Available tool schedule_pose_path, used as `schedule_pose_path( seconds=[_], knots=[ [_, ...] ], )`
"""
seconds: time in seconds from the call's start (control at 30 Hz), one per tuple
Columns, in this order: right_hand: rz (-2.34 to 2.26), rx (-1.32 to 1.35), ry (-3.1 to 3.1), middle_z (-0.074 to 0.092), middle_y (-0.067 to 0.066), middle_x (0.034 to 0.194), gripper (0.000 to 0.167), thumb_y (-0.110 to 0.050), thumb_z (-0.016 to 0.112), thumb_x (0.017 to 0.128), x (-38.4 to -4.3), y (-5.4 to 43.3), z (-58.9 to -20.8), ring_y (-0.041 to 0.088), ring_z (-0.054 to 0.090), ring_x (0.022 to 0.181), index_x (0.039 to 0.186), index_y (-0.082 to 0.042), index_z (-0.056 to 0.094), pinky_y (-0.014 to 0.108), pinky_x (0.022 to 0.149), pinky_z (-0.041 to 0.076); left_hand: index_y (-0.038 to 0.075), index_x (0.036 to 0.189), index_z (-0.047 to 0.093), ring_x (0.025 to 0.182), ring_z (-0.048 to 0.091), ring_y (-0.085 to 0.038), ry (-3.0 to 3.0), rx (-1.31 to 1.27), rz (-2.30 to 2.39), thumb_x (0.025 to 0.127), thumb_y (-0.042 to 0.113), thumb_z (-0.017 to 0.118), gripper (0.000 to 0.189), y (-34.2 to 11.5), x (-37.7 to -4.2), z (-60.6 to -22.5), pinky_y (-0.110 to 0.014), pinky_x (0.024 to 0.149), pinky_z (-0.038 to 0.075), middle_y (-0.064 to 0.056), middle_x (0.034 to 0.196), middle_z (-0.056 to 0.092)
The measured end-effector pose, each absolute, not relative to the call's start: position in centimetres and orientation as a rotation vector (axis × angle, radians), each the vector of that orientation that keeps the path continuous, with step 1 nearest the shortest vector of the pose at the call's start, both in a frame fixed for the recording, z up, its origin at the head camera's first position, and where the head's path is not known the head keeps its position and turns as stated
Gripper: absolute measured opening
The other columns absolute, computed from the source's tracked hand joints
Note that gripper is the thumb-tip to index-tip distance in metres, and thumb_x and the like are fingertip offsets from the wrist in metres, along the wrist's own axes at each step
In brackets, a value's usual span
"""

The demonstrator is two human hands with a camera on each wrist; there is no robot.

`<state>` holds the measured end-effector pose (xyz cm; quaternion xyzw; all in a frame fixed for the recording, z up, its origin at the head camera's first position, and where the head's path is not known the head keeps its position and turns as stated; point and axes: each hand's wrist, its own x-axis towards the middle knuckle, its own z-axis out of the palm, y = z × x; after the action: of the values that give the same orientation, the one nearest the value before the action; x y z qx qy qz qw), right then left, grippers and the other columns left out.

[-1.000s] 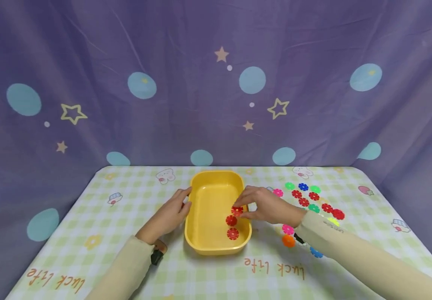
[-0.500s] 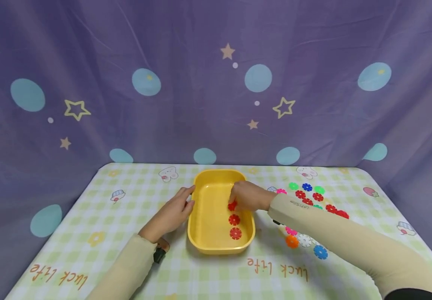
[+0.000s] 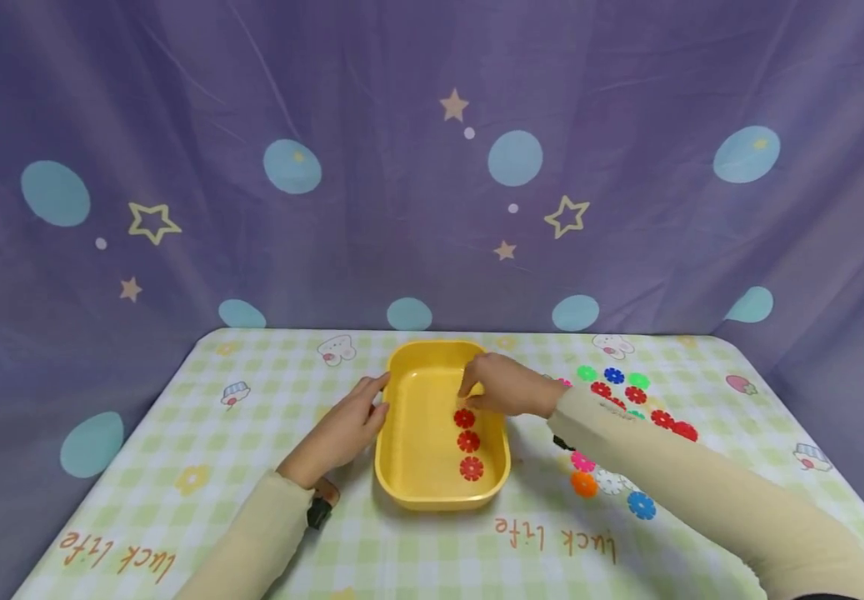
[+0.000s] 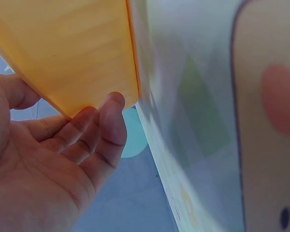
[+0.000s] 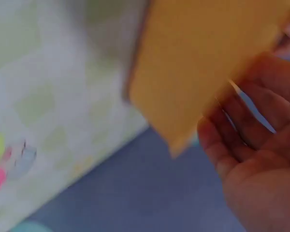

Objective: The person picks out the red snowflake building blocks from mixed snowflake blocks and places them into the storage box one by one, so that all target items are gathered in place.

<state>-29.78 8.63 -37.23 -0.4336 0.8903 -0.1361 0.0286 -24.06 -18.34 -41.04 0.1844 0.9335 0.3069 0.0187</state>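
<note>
In the head view, a yellow plastic tray [image 3: 442, 502] sits at mid-table. Three red snowflake discs [image 3: 468, 442] lie in a row along its right side. My left hand [image 3: 342, 425] rests at the tray's left rim; in the left wrist view its relaxed fingers [image 4: 111, 121] touch the outer wall. Reaching over the right rim, my right hand [image 3: 510, 386] has its fingertips just beyond the farthest red disc, which shows uncovered beneath them. The right wrist view shows the right-hand fingers [image 5: 215, 140] loosely bent at the rim, with no disc visible there.
Several loose snowflake discs lie right of the tray, partly hidden by the right sleeve [image 3: 671, 467]: a blue one [image 3: 614, 376], an orange one [image 3: 584, 484], a light blue one [image 3: 641, 505] and others. A checked cloth [image 3: 252, 442] covers the table; a purple curtain [image 3: 342, 250] hangs behind.
My right hand has set a red disc down in line with the other two and drawn slightly back from it. The left hand stays at the rim. The head view has shifted slightly.
</note>
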Motion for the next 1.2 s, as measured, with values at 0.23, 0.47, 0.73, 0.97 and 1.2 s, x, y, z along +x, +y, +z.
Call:
schedule_pose_path(
  seconds=[0.23, 0.47, 0.73, 0.97, 1.2],
  knots=[
    [-0.678, -1.147, 2.931, 0.066, -0.001, 0.096, 0.014, -0.007, 0.074, 0.082, -28.3, 16.1, -34.5, 0.02, 0.06, 0.091, 0.095, -0.011, 0.075, 0.038, 0.081, 0.049, 0.002, 0.147, 0.031, 0.084, 0.051, -0.011, 2.897, 0.576, 0.976, 0.1, 0.02, 0.046, 0.052, -18.3, -24.0, -41.1, -0.032, 0.079, 0.046, -0.008, 0.137, 0.043],
    [-0.661, -0.647, 2.932, 0.066, 0.006, 0.101, 0.021, -0.01, 0.072, 0.083, -27.9, 25.1, -37.9, 0.024, 0.058, 0.088, 0.104, -0.007, 0.072, 0.041, 0.077, 0.05, 0.002, 0.147, 0.031, 0.086, 0.051, -0.012, 2.912, 0.592, 0.95, 0.101, 0.021, 0.045, 0.052, -18.4, -24.1, -41.2, -0.032, 0.079, 0.046, -0.009, 0.135, 0.044],
    [-0.667, -0.431, 2.935, 0.065, 0.004, 0.088, 0.027, -0.018, 0.073, 0.083, -28.4, 28.4, -42.3, 0.018, 0.058, 0.077, 0.101, 0.001, 0.07, 0.041, 0.073, 0.049, 0.001, 0.147, 0.03, 0.085, 0.052, -0.011, 2.903, 0.617, 0.957, 0.101, 0.02, 0.046, 0.052, -18.3, -24.2, -41.2, -0.032, 0.076, 0.047, -0.01, 0.134, 0.044],
    [-0.67, -0.327, 2.953, 0.061, 0.004, 0.081, 0.023, -0.016, 0.075, 0.081, -28.9, 28.0, -42.7, 0.019, 0.054, 0.073, 0.094, 0.0, 0.065, 0.041, 0.072, 0.048, 0.002, 0.147, 0.03, 0.083, 0.052, -0.01, 2.911, 0.633, 0.957, 0.101, 0.019, 0.045, 0.052, -18.3, -24.1, -41.2, -0.032, 0.075, 0.047, -0.01, 0.134, 0.045],
    [-0.704, -0.403, 2.937, 0.061, 0.003, 0.081, 0.034, -0.011, 0.074, 0.081, -28.7, 27.4, -42.7, 0.018, 0.049, 0.068, 0.11, 0.006, 0.067, 0.036, 0.065, 0.046, 0.002, 0.147, 0.029, 0.084, 0.052, -0.011, 2.899, 0.614, 0.955, 0.101, 0.02, 0.045, 0.052, -18.4, -24.0, -41.1, -0.031, 0.075, 0.047, -0.01, 0.134, 0.044]
  ],
)
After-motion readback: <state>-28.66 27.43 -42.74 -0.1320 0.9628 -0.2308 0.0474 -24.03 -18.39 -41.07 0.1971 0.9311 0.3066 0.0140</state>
